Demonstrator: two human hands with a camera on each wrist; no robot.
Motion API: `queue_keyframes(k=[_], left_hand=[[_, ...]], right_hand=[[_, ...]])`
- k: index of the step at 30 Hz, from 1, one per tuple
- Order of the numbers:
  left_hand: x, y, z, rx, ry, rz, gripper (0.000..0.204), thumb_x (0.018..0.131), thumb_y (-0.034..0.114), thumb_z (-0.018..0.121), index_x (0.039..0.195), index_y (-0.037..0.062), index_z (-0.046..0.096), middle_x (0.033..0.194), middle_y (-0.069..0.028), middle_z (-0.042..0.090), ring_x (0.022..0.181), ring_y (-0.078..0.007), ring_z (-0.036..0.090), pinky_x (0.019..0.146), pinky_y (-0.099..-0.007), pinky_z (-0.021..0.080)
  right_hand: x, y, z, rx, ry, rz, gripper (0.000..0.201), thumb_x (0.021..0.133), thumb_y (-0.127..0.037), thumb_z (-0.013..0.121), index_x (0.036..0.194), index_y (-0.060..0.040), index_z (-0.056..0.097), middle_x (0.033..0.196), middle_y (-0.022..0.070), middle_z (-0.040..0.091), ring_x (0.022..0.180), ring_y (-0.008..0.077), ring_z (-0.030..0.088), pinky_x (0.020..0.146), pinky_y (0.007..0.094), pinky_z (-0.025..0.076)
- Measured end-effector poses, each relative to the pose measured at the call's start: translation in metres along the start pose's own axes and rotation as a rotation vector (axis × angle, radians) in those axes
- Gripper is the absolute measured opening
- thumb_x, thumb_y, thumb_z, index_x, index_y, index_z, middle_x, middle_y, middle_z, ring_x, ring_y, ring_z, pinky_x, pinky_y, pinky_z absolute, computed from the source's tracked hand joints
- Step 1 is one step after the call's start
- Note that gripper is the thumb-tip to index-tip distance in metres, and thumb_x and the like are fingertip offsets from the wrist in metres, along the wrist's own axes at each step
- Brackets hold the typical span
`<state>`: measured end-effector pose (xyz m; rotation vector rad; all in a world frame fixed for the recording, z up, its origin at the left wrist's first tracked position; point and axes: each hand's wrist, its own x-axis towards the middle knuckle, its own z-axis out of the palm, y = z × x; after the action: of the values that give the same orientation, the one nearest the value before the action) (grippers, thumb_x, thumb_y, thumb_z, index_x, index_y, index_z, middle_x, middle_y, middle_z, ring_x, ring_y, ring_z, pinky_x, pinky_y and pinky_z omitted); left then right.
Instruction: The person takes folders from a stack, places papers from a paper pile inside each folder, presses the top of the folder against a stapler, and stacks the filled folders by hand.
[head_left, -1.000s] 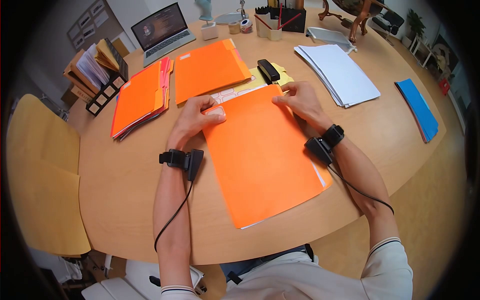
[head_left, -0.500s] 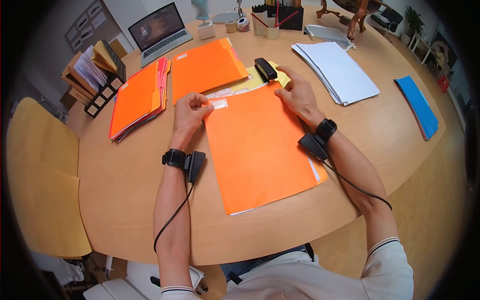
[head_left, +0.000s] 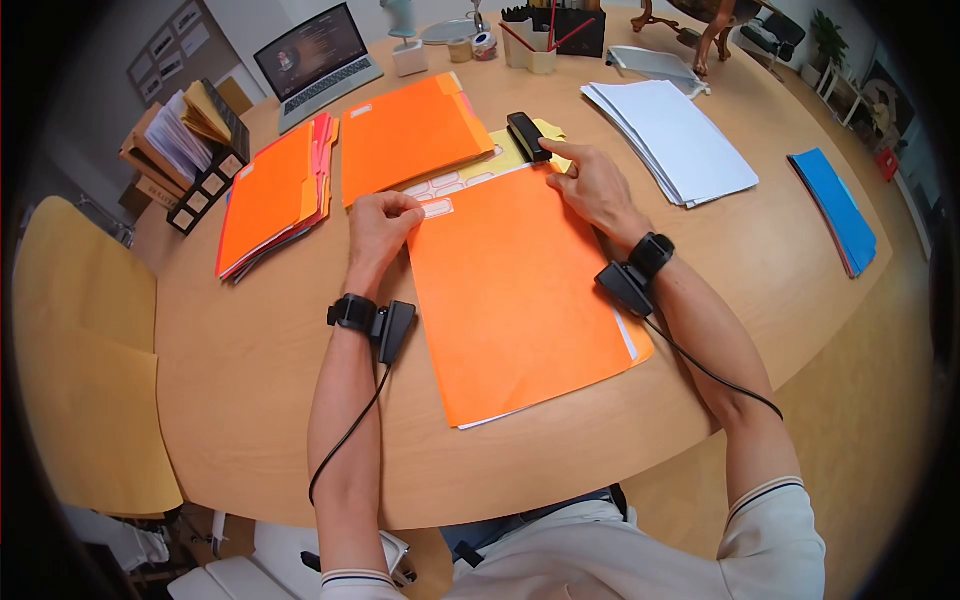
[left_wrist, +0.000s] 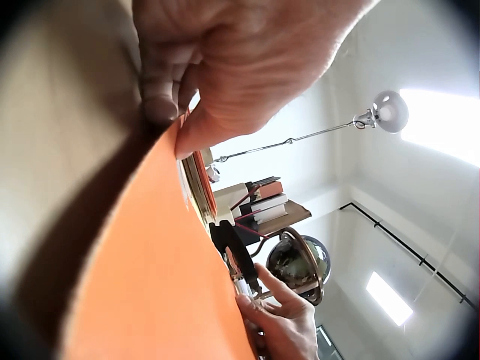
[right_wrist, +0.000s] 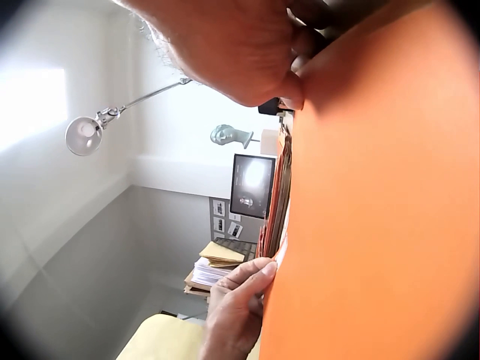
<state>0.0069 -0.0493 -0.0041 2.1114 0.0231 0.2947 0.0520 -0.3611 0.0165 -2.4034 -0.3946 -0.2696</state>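
An orange folder (head_left: 520,300) lies in front of the person, white sheets showing at its lower and right edges. At its upper left corner, beside a white label (head_left: 437,209), the left hand (head_left: 382,232) pinches the edge between thumb and fingers; the left wrist view shows that edge lifted. The right hand (head_left: 603,195) is at the upper right corner, its thumb by the folder's edge. Its index finger reaches out to the near end of a black stapler (head_left: 526,138). Beneath the stapler are a yellow folder (head_left: 510,152) and a sheet of red-bordered labels (head_left: 445,185).
Orange folders (head_left: 412,135) and a second folder pile (head_left: 268,205) lie at the left, near a file holder (head_left: 205,190) and a laptop (head_left: 312,65). White paper (head_left: 675,145) and a blue stack (head_left: 835,215) lie at the right. Pen holders (head_left: 530,48) stand behind.
The orange folder has shifted slightly away from the person and left. The right hand has loosened from its top corner, and its index finger has stretched to the stapler. The left hand stays at its corner.
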Motion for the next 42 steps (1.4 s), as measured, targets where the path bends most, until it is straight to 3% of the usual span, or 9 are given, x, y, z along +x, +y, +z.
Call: queue_keyframes(k=[8,14,19,26,29,35,37,40,42], left_hand=[[0.003,-0.004,0.001,-0.061,0.066,-0.042,0.009,0.085,0.006,0.074,0.086,-0.0035,0.074,0.075,-0.0033,0.07,0.065,-0.0077,0.062,0.059,-0.0239,0.048],[0.002,0.001,-0.004,0.051,0.036,0.03,0.009,0.082,0.005,0.075,0.083,-0.0033,0.074,0.07,-0.0024,0.068,0.061,-0.0061,0.058,0.054,-0.023,0.043],[-0.018,0.023,-0.038,-0.263,-0.351,-0.209,0.009,0.075,0.007,0.076,0.08,-0.0011,0.075,0.065,-0.0028,0.065,0.054,-0.0072,0.054,0.05,-0.0227,0.041],[-0.016,0.037,-0.035,-0.026,-0.54,-0.22,0.014,0.074,0.013,0.079,0.078,0.0005,0.074,0.064,-0.0016,0.065,0.052,-0.0059,0.052,0.049,-0.0202,0.037],[-0.016,0.025,-0.037,-0.052,-0.567,-0.22,0.026,0.078,0.015,0.079,0.098,0.0,0.074,0.069,-0.0019,0.066,0.052,-0.0067,0.053,0.05,-0.021,0.042],[-0.013,-0.01,-0.051,-0.788,-0.525,-0.187,0.098,0.084,0.072,0.068,0.149,0.0035,0.042,0.113,-0.0127,0.071,0.087,-0.0172,0.073,0.072,-0.0315,0.061],[-0.019,-0.007,-0.045,-1.072,-0.201,-0.156,0.117,0.076,0.088,0.056,0.155,0.0058,0.032,0.134,-0.0175,0.063,0.118,-0.0261,0.065,0.091,-0.0405,0.058],[-0.033,0.007,-0.046,-1.313,-0.437,-0.074,0.111,0.085,0.085,0.048,0.151,-0.0027,0.035,0.14,-0.022,0.056,0.131,-0.029,0.055,0.097,-0.0514,0.054],[-0.033,0.017,-0.043,-1.31,-0.493,-0.027,0.093,0.093,0.073,0.054,0.145,-0.0035,0.043,0.134,-0.0217,0.061,0.116,-0.0285,0.066,0.087,-0.0467,0.06]], right_hand=[[0.004,0.019,0.01,0.182,0.057,0.078,0.073,0.08,-0.021,0.078,0.147,-0.0124,0.051,0.081,0.015,0.071,0.083,0.0322,0.07,0.076,0.0433,0.052],[0.007,0.03,0.013,0.234,0.108,0.013,0.059,0.079,-0.02,0.079,0.131,0.0019,0.062,0.074,0.0089,0.068,0.072,0.0246,0.067,0.07,0.0394,0.052],[0.001,0.014,-0.026,0.588,-0.372,0.284,0.022,0.079,-0.018,0.083,0.091,-0.0015,0.074,0.064,-0.003,0.06,0.047,0.0033,0.042,0.045,0.021,0.027],[-0.002,0.009,-0.033,0.476,-0.523,0.155,0.019,0.079,-0.017,0.083,0.077,-0.0036,0.07,0.06,-0.0045,0.055,0.045,0.0031,0.04,0.043,0.0223,0.025],[0.003,0.022,-0.031,0.538,-0.639,0.12,0.018,0.082,-0.016,0.081,0.077,-0.0046,0.068,0.061,-0.005,0.054,0.045,0.0028,0.037,0.043,0.0215,0.024],[0.006,0.047,-0.025,1.095,-0.246,0.295,0.018,0.096,-0.018,0.071,0.101,-0.0026,0.065,0.077,-0.0021,0.059,0.049,0.0025,0.044,0.043,0.0191,0.03],[0.006,0.045,-0.02,1.176,-0.149,0.292,0.018,0.097,-0.019,0.07,0.103,-0.0026,0.064,0.078,-0.0021,0.059,0.05,0.0031,0.047,0.044,0.0188,0.034],[0.011,0.055,-0.015,1.275,-0.082,0.253,0.017,0.102,-0.02,0.064,0.107,-0.0033,0.061,0.079,-0.002,0.06,0.054,0.005,0.054,0.047,0.0191,0.043],[0.009,0.051,-0.013,1.287,-0.018,0.228,0.016,0.103,-0.019,0.062,0.107,-0.0039,0.06,0.08,-0.0014,0.06,0.056,0.0059,0.058,0.05,0.0193,0.046]])
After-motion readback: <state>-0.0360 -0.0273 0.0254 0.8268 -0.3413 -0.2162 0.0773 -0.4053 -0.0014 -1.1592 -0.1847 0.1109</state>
